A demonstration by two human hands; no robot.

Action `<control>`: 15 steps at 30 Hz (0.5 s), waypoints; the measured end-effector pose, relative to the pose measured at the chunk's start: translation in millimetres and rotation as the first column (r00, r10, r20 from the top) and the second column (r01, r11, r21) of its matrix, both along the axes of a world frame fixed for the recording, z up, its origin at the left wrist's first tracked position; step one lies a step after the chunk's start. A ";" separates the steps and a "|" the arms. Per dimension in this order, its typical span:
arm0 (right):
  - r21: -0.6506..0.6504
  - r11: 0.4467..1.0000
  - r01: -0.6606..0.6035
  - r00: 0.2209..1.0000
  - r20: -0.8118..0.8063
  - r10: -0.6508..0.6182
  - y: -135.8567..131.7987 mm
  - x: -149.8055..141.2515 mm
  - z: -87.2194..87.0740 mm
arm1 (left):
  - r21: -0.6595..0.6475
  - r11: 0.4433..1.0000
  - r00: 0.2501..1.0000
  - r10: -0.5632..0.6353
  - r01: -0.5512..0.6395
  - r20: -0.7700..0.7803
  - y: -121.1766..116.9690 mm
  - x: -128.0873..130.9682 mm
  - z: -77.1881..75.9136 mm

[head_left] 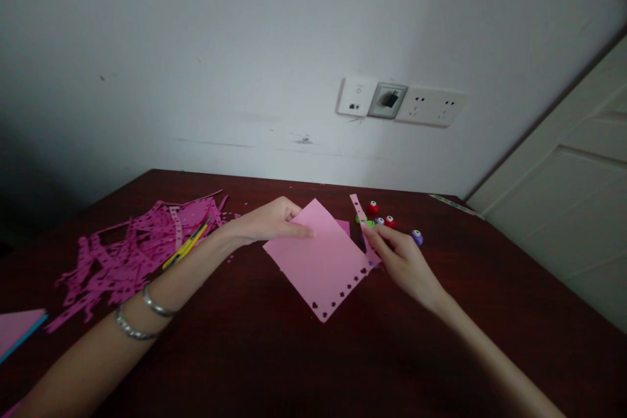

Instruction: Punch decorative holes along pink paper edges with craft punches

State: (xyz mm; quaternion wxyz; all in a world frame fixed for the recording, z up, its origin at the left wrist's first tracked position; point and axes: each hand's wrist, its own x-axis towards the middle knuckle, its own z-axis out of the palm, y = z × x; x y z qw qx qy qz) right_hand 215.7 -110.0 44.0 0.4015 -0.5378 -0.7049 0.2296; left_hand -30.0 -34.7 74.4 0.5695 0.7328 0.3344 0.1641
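A pink sheet of paper [313,255] is pinched at its upper left side by my left hand [279,221], thumb on top. Small heart and flower shapes are punched along its lower right edge. Between the thumb and fingers of my right hand [404,258] is a narrow pink paper strip [358,206] with punched holes. The strip's lower end meets the sheet's right corner; whether the two are still joined there I cannot tell. Just beyond my right hand lie several small craft punches, among them a red punch [373,207] and a purple punch [417,237].
On the left of the dark wooden table [313,372] lies a heap of punched pink strips [132,255]. A yellow utility knife [187,245] rests by it. Pink and blue paper sheets [22,330] are at the left edge. Wall sockets [431,106] sit behind.
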 end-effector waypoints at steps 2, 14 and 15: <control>-0.094 0.995 0.030 0.993 -0.108 -0.040 -0.7 0.1 2.3 | 0.010 1.000 1.000 0.021 -0.021 0.008 0.6 -1.0 0.3; -0.222 0.969 -0.110 0.973 -0.223 0.059 3.3 2.6 1.7 | 0.044 0.998 0.999 0.041 -0.043 0.026 8.9 -0.9 -5.0; -0.202 0.974 -0.100 0.974 -0.218 0.055 2.4 2.7 2.5 | 0.046 0.999 1.000 -0.010 0.009 0.007 11.1 -3.8 -4.6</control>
